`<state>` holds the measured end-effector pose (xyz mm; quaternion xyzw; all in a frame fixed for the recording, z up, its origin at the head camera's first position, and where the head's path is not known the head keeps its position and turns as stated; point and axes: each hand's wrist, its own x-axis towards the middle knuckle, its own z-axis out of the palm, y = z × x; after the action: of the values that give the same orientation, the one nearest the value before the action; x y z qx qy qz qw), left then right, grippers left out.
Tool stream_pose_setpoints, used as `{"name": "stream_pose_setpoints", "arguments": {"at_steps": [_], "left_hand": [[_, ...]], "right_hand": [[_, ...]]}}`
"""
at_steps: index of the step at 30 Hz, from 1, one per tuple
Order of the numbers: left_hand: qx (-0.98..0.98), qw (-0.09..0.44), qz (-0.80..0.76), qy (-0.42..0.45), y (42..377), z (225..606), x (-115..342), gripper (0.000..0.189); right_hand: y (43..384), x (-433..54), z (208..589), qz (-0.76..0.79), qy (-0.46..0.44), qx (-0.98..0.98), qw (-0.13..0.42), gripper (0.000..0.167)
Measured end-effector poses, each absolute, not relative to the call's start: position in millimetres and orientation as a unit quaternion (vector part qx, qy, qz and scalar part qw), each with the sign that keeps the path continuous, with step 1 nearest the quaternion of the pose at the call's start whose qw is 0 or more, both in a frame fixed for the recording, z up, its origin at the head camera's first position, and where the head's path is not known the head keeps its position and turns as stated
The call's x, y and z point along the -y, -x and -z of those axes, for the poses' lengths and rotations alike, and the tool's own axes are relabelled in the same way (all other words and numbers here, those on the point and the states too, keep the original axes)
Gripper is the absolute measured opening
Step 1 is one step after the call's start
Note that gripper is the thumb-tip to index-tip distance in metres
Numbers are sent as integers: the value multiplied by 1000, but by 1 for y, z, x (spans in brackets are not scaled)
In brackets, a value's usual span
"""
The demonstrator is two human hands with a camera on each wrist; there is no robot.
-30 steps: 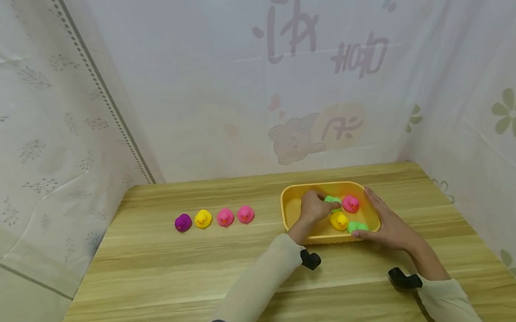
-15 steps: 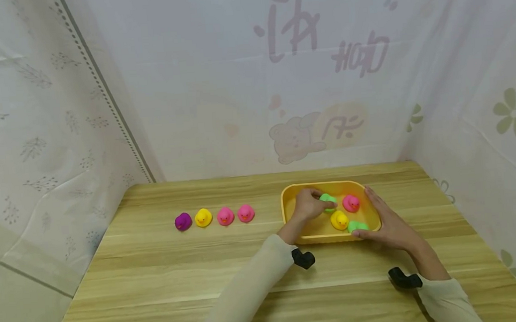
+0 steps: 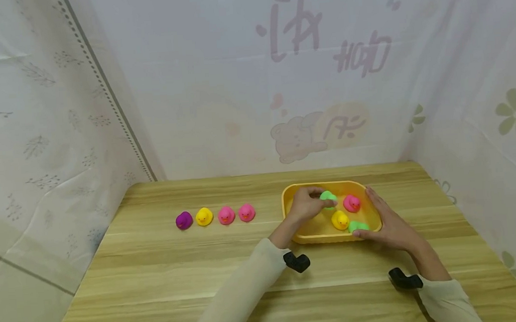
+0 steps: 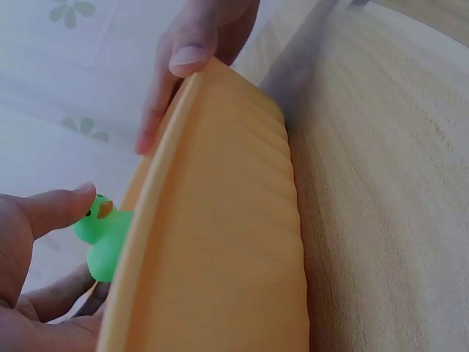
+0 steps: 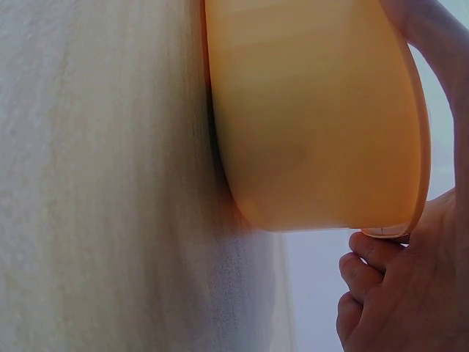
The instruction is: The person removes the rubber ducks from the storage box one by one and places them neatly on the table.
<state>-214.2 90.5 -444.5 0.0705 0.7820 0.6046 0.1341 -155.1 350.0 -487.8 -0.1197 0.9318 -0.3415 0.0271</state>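
The left hand (image 3: 306, 206) reaches over the near rim of a yellow tray (image 3: 322, 239) and pinches a green duck (image 3: 328, 199) between thumb and fingers. The duck is within the far half of the tray, left of its other ducks. In the left wrist view the thumb presses against the duck's head and the other fingers lie lower down, by its body; the tray wall hides part of it, and I cannot tell whether it touches the tray floor.

The right hand (image 3: 395, 228) grips the tray at its right end, thumb on the near rim and fingers spread along the right side.

Inside the tray, a pink duck (image 3: 352, 203) sits to the right of the pinched one, a yellow duck (image 3: 340, 220) sits nearer, and a second green duck (image 3: 358, 226) lies by the near rim, just beside the right thumb.

The tray stands on a wood-grained bench (image 3: 158, 277). Well apart on its left, four ducks form a row from left to right: a purple duck (image 3: 184, 220), another yellow duck (image 3: 204, 216), then a left pink duck (image 3: 226, 215) and a right pink duck (image 3: 246, 212). Behind the bench hangs a pale printed cloth (image 3: 199, 85).
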Motion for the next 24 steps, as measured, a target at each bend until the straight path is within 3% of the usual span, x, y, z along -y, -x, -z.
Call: {"name": "stream_pose_setpoints", "arguments": {"at_steps": [24], "left_hand": [[-727, 138, -659, -132, 191, 425, -35, 39]], "right_hand": [[152, -348, 488, 340, 115, -933, 24, 125]]}}
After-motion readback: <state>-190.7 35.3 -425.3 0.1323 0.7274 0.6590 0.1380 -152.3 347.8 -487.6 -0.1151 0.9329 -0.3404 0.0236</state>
